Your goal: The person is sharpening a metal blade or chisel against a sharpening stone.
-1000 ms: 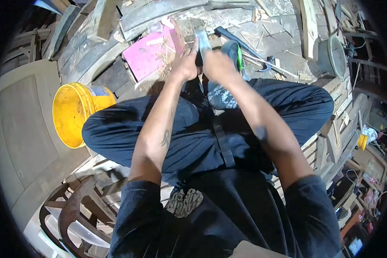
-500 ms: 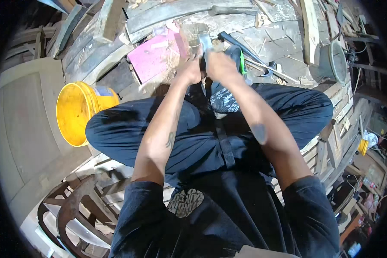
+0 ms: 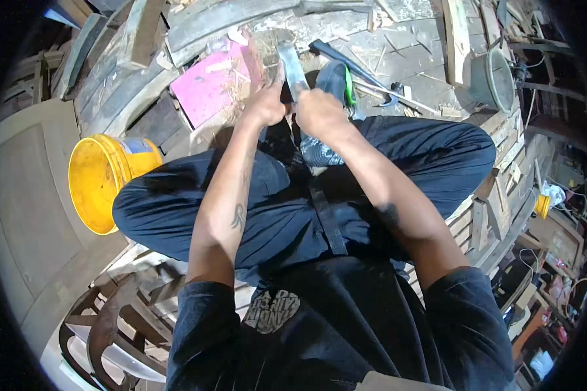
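Observation:
My right hand point(image 3: 321, 115) is closed around the grip of a broad-bladed knife point(image 3: 291, 64), its pale steel blade pointing away from me and a little left. Close beside it, my left hand point(image 3: 266, 104) is closed, with one finger stretched along the blade's left side. Whatever the left hand holds is hidden by its fingers. Both hands are beyond my crossed legs. Wood shavings point(image 3: 244, 88) lie scattered over a pink sheet point(image 3: 205, 91) left of the hands. A shoe with a green edge point(image 3: 332, 81) rests just right of the blade.
A dark hammer-like tool point(image 3: 352, 65) lies beyond the shoe. The yellow bucket point(image 3: 98, 186) sits left of my knee, and a grey bucket point(image 3: 492, 81) is at the far right. Timber pieces point(image 3: 456, 42) and wooden chair parts point(image 3: 111, 319) surround me.
The whole view has shifted, so most things appear farther left. More of the knife's blade shows, less blurred. My right hand has drawn slightly back toward me; both hands keep their closed grips.

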The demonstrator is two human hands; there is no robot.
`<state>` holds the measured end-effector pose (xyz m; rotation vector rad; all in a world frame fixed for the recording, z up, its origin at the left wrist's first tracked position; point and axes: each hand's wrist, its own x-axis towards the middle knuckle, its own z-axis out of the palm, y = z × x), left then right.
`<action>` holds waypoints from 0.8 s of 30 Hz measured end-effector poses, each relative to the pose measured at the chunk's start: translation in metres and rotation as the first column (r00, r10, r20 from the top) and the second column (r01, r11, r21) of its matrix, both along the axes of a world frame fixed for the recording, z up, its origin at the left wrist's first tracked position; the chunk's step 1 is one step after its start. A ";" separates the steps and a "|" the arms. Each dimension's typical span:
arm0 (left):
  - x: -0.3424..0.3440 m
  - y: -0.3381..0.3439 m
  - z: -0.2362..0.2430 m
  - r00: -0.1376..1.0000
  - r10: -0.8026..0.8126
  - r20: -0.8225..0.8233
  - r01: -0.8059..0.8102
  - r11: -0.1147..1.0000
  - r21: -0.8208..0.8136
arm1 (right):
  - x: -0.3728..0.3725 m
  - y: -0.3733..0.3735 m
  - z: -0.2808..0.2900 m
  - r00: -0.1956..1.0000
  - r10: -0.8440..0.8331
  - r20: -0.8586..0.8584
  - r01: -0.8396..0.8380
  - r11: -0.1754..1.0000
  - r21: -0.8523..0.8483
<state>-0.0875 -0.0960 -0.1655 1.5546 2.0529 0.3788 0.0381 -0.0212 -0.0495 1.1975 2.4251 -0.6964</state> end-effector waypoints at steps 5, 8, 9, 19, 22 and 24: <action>-0.009 0.008 -0.001 0.963 -0.067 0.260 0.067 0.998 0.009 | -0.005 0.001 0.000 0.990 -0.062 -0.129 0.068 0.997 0.041; -0.007 0.005 0.004 0.977 -0.079 0.198 0.083 0.996 -0.012 | -0.005 -0.001 -0.001 0.996 -0.035 -0.076 0.039 0.998 0.053; -0.006 0.006 0.006 0.994 -0.075 0.075 0.072 0.996 0.050 | -0.005 -0.001 -0.002 0.998 -0.051 0.039 0.052 0.998 -0.036; -0.007 0.008 0.025 0.969 -0.063 0.240 0.074 0.997 -0.037 | -0.003 0.003 -0.011 0.987 -0.079 -0.138 0.086 0.995 0.050; -0.002 0.005 0.026 0.993 0.000 0.114 0.004 0.999 -0.034 | 0.002 0.003 -0.016 0.998 -0.033 -0.051 0.033 0.999 0.014; -0.002 0.007 0.028 0.985 0.017 0.173 0.006 0.991 -0.131 | 0.001 0.005 -0.018 0.993 -0.012 -0.114 0.026 0.991 0.128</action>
